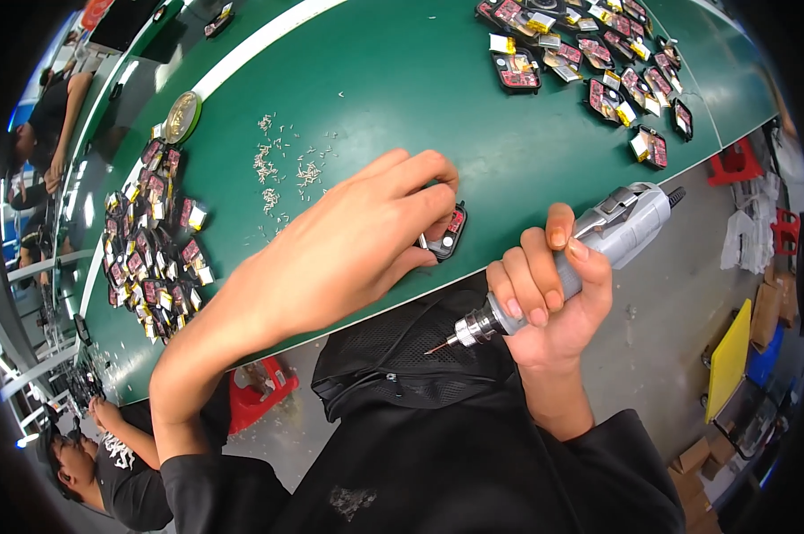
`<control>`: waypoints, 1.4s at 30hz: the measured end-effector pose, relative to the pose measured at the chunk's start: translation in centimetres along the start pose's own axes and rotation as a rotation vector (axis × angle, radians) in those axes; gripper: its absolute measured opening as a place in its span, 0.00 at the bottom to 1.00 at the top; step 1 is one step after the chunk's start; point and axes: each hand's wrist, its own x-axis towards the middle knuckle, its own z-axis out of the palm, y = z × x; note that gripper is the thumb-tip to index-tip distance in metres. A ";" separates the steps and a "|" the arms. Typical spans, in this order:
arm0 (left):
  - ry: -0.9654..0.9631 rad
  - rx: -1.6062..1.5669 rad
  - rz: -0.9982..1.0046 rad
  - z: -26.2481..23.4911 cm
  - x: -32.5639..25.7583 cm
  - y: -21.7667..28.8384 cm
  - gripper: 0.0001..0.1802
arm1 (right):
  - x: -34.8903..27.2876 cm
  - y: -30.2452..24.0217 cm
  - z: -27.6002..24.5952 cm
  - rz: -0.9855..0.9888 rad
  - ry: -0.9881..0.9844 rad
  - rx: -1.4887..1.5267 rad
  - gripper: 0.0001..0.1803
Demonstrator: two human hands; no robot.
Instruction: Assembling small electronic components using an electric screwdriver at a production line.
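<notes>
My left hand (388,222) is bent over a small black-cased device with a red circuit board (457,224) near the front edge of the green table (393,102). Its fingers close around the device's left side and hide part of it. In my right hand (549,298) is a grey electric screwdriver (629,218), gripped around the body. The thin bit (436,348) points down to the left, off the table edge and apart from the device. Small loose screws (308,172) lie scattered on the table left of my left hand.
Many similar open devices with battery packs are heaped at the left (153,245) and far right (597,58). A round tin (183,117) stands at the far left. A black mesh bag (402,356) hangs below the edge, near a red stool (261,392). Another person (121,472) sits at lower left.
</notes>
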 end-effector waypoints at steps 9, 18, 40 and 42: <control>-0.134 -0.148 -0.078 -1.2 1.5 -0.7 0.14 | 0.0 0.2 -0.2 0.014 0.003 -0.001 0.07; 0.146 0.122 -0.008 1.8 -0.1 0.6 0.17 | -0.3 0.8 0.2 0.032 0.017 -0.041 0.07; 0.327 0.681 0.289 5.1 -0.9 1.0 0.16 | -1.5 3.4 0.0 -0.016 0.119 -0.180 0.06; 0.336 0.678 0.309 5.1 -1.1 0.6 0.16 | -1.5 3.5 -0.1 -0.018 0.112 -0.173 0.06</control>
